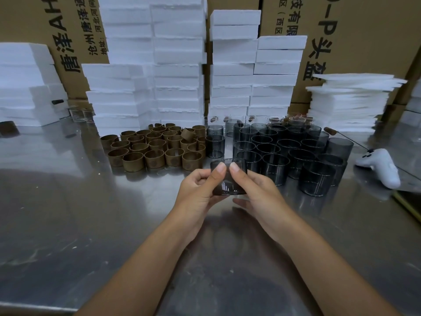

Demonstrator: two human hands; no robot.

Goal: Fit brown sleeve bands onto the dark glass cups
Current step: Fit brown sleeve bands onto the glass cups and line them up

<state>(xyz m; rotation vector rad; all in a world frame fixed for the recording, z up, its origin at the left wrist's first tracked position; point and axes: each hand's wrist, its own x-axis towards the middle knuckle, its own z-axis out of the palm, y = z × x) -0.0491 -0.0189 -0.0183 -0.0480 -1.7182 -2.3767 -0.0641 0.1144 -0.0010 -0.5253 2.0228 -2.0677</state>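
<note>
A dark glass cup [228, 182] is held just above the metal table [68, 213] between both hands, with no band on it. My left hand [200, 190] grips its left side, thumb on the rim. My right hand [255, 188] grips the right side, thumb on the rim beside the other thumb. Several brown sleeve bands [157, 144] stand in a cluster behind and to the left. Several bare dark glass cups [296, 153] stand grouped behind and to the right.
Tall stacks of white foam blocks [177, 65] and cardboard boxes [364, 30] wall off the back. More foam stacks [348, 101] stand at the right and at the left. A white controller [380, 167] lies right of the cups. A few clear cups [79, 115] stand far left.
</note>
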